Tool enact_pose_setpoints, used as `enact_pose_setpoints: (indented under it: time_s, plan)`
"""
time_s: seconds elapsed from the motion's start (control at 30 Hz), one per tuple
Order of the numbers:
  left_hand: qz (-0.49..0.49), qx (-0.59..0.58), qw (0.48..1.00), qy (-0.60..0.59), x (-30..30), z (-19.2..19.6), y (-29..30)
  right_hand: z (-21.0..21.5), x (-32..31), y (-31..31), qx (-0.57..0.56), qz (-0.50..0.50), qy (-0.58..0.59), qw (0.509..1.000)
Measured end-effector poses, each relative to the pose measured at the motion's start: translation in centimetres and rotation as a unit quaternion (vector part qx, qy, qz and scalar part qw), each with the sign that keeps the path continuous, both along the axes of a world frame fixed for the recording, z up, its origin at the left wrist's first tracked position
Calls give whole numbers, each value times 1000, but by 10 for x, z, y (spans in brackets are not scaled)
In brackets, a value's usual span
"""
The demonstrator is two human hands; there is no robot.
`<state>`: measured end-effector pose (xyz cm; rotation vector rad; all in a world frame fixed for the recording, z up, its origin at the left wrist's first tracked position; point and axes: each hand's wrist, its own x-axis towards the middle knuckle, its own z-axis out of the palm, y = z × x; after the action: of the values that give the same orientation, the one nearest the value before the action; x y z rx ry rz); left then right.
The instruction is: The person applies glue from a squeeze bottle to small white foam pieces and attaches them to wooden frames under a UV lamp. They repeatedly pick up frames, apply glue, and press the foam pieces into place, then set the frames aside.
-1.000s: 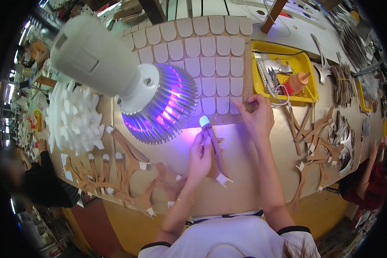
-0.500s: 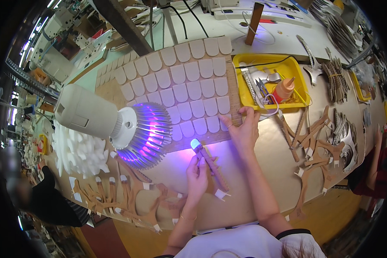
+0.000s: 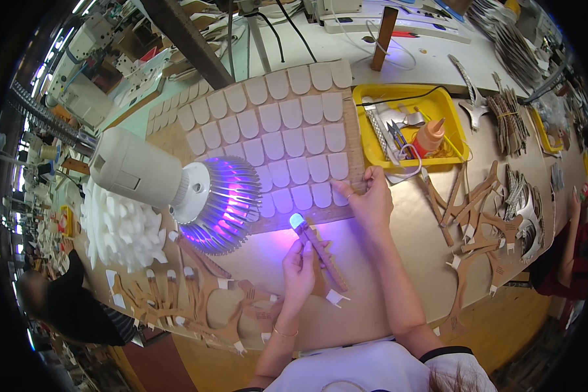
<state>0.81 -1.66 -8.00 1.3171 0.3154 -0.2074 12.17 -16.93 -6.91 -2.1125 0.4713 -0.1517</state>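
My left hand (image 3: 298,269) is closed around a brown leather strap piece (image 3: 328,261), pinched between thumb and fingers. The strap's upper end carries a small whitish tip (image 3: 296,220), lit blue by the lamp; a white tab (image 3: 336,297) shows at its lower end. My right hand (image 3: 372,202) is at the lower right corner of a brown board (image 3: 356,144) bearing rows of white rounded-end patches (image 3: 297,170). Its thumb lies over the last patch of the bottom row, while the index finger is spread away near the board's edge. Its other fingers are partly hidden.
A lamp with a finned head (image 3: 225,206) glows purple left of my hands. Behind it lies a pile of white foam-like pieces (image 3: 121,225). More brown strap pieces (image 3: 206,307) lie at lower left and right. A yellow tray (image 3: 367,147) holds an orange-red bottle (image 3: 429,137) and tools.
The board has shifted slightly downward at its upper edge, and the yellow tray slightly left. My right thumb has moved a little left and down over the corner patch. The left hand barely differs.
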Motion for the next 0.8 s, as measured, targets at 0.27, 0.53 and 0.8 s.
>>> enact_pose_setpoints:
  time_s: [0.27,0.53,0.8]
  plan:
    - [-55,-14,998,37,-10,4,0,4,-14,-22,141,51,-38,988]
    - [-62,-20,998,11,-15,3,-5,13,-38,-9,-103,77,-74,989]
    - [-32,-52,998,30,-12,-2,-7,1,-26,6,-62,6,25,998]
